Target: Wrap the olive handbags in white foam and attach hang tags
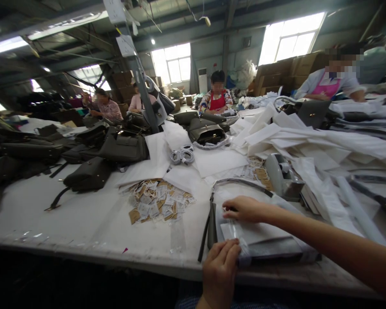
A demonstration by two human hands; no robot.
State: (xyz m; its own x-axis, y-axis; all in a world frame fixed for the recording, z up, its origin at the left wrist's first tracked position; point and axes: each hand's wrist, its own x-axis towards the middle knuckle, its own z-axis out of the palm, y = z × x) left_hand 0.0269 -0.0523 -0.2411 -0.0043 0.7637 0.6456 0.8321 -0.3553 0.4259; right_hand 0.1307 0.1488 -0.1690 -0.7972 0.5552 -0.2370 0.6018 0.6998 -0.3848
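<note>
A dark handbag (213, 225) lies at the table's front edge, its body covered by a white foam sheet (260, 233) and its handle curving away at the far side. My left hand (221, 262) has its fingers pressed together on clear plastic film (244, 253) at the bag's near left corner. Just beyond it, my right hand (246, 209) rests over the top of the sheet with fingers curled; what they pinch, if anything, is hidden. A shiny clear strip (234, 229) shows between both hands. Right of the handle stands a grey tape dispenser (283, 177).
Paper tags with strings (159, 199) lie heaped left of the bag. Dark handbags (124, 143) crowd the left side, and white foam sheets (286, 133) are piled at right. Rolled grey straps (182, 155) sit mid-table. Several people, one in a red apron (217, 99), work across the table.
</note>
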